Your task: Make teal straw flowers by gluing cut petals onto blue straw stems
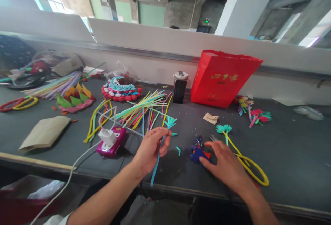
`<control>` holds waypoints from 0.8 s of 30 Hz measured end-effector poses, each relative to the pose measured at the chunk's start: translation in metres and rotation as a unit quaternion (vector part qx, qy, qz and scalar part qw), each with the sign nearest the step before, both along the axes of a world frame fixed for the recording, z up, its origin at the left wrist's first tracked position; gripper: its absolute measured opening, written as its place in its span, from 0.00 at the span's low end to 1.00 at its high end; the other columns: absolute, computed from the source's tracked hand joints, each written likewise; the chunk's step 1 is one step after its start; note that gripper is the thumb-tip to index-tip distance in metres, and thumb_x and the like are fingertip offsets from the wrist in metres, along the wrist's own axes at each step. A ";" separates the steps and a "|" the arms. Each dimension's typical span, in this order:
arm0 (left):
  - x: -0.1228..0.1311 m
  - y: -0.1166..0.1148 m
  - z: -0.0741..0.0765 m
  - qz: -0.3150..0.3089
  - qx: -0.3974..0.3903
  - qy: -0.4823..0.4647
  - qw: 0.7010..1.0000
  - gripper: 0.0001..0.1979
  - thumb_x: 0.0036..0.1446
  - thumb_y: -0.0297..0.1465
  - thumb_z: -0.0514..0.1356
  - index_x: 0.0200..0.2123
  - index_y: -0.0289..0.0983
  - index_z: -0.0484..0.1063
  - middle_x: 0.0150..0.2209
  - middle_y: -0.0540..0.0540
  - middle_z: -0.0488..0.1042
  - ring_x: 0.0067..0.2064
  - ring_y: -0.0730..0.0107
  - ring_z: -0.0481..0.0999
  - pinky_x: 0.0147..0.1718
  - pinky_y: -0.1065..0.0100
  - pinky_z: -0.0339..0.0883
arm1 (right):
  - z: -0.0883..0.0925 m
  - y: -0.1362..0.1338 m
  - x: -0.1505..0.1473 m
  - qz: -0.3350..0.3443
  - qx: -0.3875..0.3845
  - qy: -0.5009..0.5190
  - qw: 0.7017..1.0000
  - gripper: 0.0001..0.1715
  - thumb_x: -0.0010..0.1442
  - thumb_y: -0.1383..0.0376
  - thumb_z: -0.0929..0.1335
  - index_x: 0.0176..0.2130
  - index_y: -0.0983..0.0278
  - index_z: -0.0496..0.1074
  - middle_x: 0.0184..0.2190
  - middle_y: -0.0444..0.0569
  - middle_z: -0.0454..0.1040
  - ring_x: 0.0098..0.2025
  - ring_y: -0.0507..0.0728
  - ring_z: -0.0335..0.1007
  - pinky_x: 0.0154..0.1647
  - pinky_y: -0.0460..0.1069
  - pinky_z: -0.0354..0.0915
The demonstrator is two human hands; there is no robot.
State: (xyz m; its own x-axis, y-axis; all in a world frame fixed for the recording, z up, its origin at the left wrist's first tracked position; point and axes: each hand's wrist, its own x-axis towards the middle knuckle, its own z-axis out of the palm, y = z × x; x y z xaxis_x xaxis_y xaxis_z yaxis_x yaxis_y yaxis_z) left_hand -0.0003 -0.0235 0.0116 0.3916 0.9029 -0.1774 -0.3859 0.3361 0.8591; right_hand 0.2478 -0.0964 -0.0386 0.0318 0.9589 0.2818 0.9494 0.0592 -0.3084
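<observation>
My left hand [152, 145] pinches a flower made of pipe cleaners, with a blue stem [155, 169] hanging down and a teal head [170, 122] above the fingertips. My right hand [224, 166] is over the table with thumb and fingers apart. Just left of it lies a dark blue object [197, 154] with an orange-red part; its kind is unclear, and whether the thumb touches it I cannot tell. A pointed silver tip [213, 138] shows beyond the right fingers, its remainder hidden. Another teal flower [223, 128] lies behind that hand, beside a looped yellow pipe cleaner [263, 176].
Many coloured pipe cleaners [147, 106] are piled mid-table. A purple power socket [113, 145] with a white charger and cable is at left. Behind stand a phone [179, 91] and a red bag [222, 80]. A brown paper packet [45, 133] lies near the front edge.
</observation>
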 end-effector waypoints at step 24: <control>0.012 -0.005 -0.005 -0.005 -0.015 0.009 1.000 0.07 0.53 0.33 0.60 0.29 0.34 0.70 0.19 0.54 0.66 0.14 0.83 0.57 0.13 0.76 0.46 | -0.001 0.080 -0.085 0.069 -0.026 -0.083 0.994 0.13 0.65 0.67 0.63 0.43 0.60 0.76 0.42 0.52 0.74 0.44 0.59 0.65 0.44 0.51 0.59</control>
State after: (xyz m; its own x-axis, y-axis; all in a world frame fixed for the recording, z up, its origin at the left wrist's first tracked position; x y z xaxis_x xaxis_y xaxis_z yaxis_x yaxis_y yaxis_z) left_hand 0.0120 -0.0280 0.0063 0.3964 0.8932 -0.2121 -0.3674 0.3661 0.8550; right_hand 0.1632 -0.0166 -0.0395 -0.1440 0.9644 0.2217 0.9715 0.1804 -0.1539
